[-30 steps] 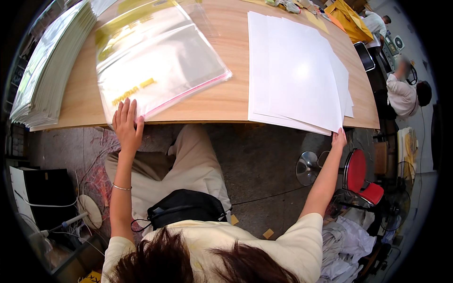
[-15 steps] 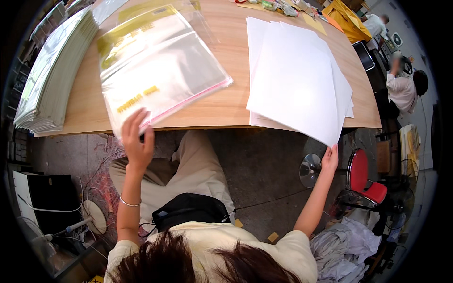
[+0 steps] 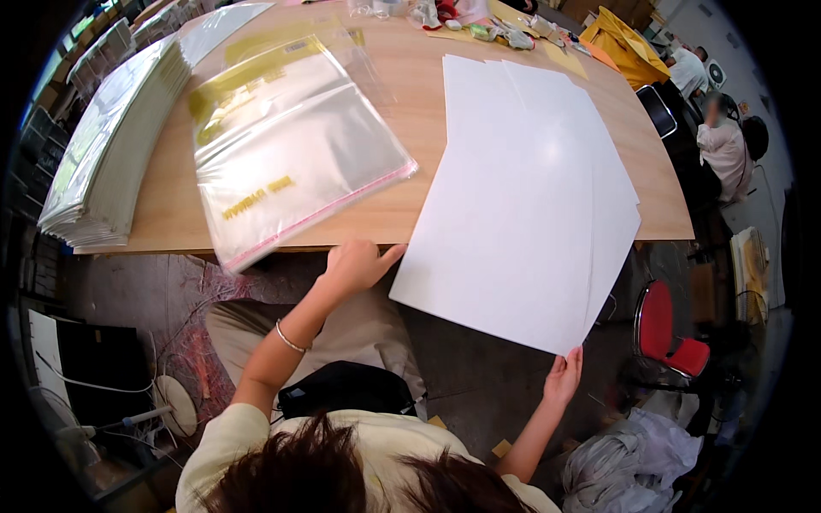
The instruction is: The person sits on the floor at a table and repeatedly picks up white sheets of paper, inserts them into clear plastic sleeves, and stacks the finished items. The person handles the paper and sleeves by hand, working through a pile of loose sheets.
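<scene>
A large white sheet [image 3: 505,248] is drawn toward me, its near part hanging past the table's front edge. My right hand [image 3: 563,378] pinches its near right corner from below. More white sheets [image 3: 611,184] lie fanned beneath it. Beside the sheet's left edge is my left hand [image 3: 357,267], one finger stretched out to that edge and the others loosely bent. Whether this finger touches the sheet is hard to tell. To the left lies a pile of clear plastic bags [image 3: 299,154] with yellow printing and a pink strip, its near corner over the edge.
A tall stack of filmed white boards [image 3: 111,162] stands at the table's left end. Small packets and wrapped items [image 3: 505,34] lie along the far side. A red chair [image 3: 657,321] is at the right, near crumpled pale plastic [image 3: 629,466]. Other people [image 3: 727,154] sit farther back.
My right hand has pulled the top white sheet nearer and lower. My left hand has left the plastic bags and moved right to the sheet's left edge.
</scene>
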The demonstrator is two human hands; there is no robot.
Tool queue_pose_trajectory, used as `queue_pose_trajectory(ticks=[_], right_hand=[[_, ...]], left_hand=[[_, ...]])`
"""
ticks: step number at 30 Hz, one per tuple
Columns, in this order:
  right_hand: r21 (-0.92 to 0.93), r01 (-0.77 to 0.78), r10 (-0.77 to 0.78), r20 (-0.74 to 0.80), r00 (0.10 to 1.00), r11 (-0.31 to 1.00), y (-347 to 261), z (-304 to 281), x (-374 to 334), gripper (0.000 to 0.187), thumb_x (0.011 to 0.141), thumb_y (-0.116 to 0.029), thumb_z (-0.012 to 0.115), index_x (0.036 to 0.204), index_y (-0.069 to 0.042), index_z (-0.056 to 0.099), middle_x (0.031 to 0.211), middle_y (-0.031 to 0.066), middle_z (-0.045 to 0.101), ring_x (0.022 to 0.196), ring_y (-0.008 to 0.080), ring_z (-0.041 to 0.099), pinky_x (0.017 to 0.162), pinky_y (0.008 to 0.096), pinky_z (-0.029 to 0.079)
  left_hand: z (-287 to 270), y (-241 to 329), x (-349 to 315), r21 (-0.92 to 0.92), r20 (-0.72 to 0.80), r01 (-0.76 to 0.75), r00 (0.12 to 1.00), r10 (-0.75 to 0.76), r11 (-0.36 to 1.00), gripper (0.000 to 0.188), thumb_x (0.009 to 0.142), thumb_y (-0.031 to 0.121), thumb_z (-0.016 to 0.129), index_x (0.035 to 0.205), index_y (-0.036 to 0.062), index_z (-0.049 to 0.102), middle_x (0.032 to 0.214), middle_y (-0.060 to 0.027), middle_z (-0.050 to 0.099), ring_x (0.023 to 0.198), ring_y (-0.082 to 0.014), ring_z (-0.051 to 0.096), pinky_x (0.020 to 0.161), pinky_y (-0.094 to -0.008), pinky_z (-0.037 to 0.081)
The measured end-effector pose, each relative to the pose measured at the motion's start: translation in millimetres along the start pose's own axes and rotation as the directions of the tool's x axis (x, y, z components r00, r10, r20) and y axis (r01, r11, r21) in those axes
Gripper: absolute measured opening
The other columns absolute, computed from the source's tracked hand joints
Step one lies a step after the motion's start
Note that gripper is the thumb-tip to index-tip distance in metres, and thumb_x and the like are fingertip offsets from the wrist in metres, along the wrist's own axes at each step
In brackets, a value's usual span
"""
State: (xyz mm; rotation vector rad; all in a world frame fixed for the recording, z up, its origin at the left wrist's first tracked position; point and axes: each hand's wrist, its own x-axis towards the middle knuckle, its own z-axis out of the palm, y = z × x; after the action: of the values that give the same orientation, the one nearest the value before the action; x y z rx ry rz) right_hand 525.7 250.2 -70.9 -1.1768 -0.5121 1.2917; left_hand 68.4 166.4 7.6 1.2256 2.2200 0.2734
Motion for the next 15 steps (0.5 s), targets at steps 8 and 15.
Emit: queue_pose_trajectory(ticks=[8, 15], right_hand=[[-0.400, -0.349, 0.499, 0.377, 0.780, 0.848, -35, -40, 94, 0.065, 0.090, -0.059, 0.043, 0.129, -0.007, 0.043, 0.129, 0.0053, 0.049, 0.109, 0.0199, 0.053, 0.090, 0.0353, 0.045], [-0.145, -0.281, 0.316, 0.492, 0.812, 0.949, -30, 5, 173, 0.057, 0.093, -0.044, 0.049, 0.133, -0.004, 0.042, 0.128, 0.0099, 0.051, 0.117, 0.0273, 0.048, 0.098, 0.0394, 0.040]], left_hand=[[85, -2, 25, -0.891, 0.197, 0.051, 0.939, 0.282, 0.452, 0.036, 0.093, 0.028, 0.055, 0.114, -0.0006, 0.058, 0.096, -0.0031, 0.063, 0.085, -0.0109, 0.059, 0.070, -0.0290, 0.049], [41, 17, 20, -0.410, -0.253, -0.361, 0.927, 0.277, 0.838, 0.022, 0.088, 0.015, 0.055, 0.095, -0.0057, 0.052, 0.091, -0.0270, 0.058, 0.088, -0.0430, 0.055, 0.075, -0.0445, 0.044]])
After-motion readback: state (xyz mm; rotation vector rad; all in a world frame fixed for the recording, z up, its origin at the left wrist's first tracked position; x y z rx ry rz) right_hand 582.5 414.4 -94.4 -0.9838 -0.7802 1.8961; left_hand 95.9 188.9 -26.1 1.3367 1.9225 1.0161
